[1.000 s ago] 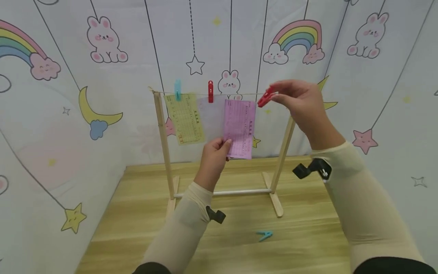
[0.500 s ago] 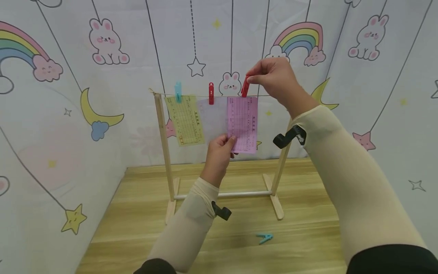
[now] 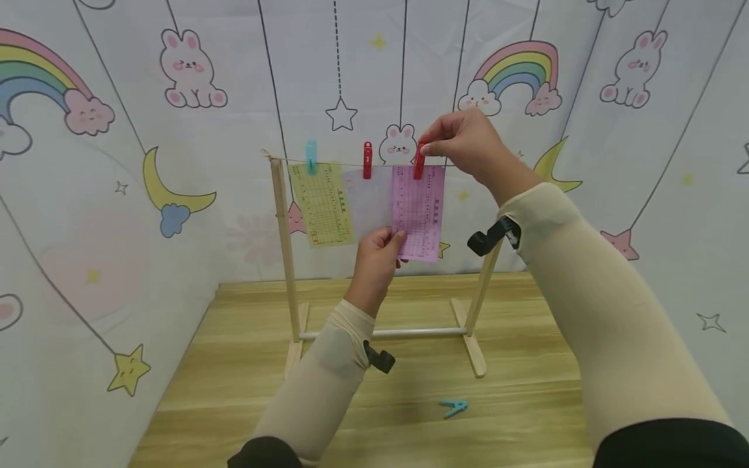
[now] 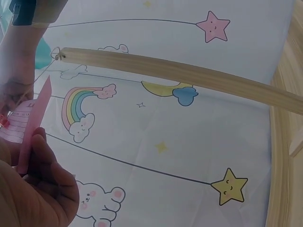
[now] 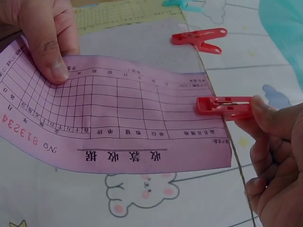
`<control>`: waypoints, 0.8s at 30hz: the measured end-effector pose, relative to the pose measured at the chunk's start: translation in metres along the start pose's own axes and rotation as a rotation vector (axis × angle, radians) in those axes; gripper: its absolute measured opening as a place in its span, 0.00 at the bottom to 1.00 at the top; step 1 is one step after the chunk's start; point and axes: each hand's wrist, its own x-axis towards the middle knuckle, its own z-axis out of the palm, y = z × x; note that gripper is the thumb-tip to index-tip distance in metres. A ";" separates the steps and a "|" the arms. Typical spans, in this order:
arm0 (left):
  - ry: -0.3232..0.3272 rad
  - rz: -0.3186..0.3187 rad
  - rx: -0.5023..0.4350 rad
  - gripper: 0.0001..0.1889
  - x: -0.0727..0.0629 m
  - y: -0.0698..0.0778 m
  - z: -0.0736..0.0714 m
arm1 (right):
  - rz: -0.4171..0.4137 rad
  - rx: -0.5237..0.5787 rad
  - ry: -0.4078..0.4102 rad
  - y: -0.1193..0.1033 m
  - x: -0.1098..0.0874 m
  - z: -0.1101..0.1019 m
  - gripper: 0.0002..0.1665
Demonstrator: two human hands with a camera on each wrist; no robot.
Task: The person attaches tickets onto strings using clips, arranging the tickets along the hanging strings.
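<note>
My left hand (image 3: 374, 265) pinches the lower left edge of a pink receipt slip (image 3: 422, 211) between thumb and fingers. The slip's top edge lies along a thin string (image 5: 239, 165). In the right wrist view, a red clothespin (image 5: 222, 108) sits over that top edge and the string. My right hand (image 3: 468, 144) squeezes the clothespin's handle ends between thumb and forefinger. A second red clothespin (image 3: 367, 160) holds a pale, whitish slip (image 3: 371, 201) on the string. Left of it a yellow slip (image 3: 322, 205) hangs from a light blue clothespin (image 3: 311, 157).
The string spans a wooden frame with a left post (image 3: 285, 253), a right post (image 3: 483, 286) and a white crossbar (image 3: 418, 332). A loose blue clothespin (image 3: 454, 407) lies on the wood-grain tabletop (image 3: 222, 390). Behind hangs a patterned cloth (image 3: 234, 65).
My right hand has moved left with the red clothespin and lowered it onto the pink slip's top edge. My left hand has raised the slip slightly to the string.
</note>
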 end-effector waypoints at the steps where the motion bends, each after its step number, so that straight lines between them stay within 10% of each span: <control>1: 0.000 0.007 0.004 0.11 0.000 0.000 0.000 | 0.001 -0.007 -0.005 0.000 0.000 0.000 0.10; 24: -0.019 -0.013 0.112 0.12 -0.003 -0.003 -0.004 | -0.040 -0.180 -0.066 0.012 -0.017 -0.015 0.32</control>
